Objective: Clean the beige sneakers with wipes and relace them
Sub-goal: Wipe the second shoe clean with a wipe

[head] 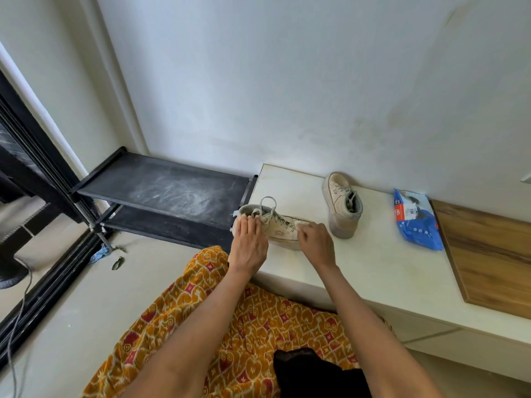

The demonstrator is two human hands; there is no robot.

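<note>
A beige sneaker stands near the left front corner of the white counter, toe pointing right, with its laces threaded and a loop sticking up. My left hand grips its heel and collar. My right hand holds a white wipe against the toe area. The second beige sneaker lies further back on the counter, tipped on its side, laces in place. A blue pack of wipes lies to its right.
A wooden board covers the counter's right part. A dusty black shoe rack stands left of the counter against the wall. A black door frame and a cable are at the far left. A patterned orange cloth lies below my arms.
</note>
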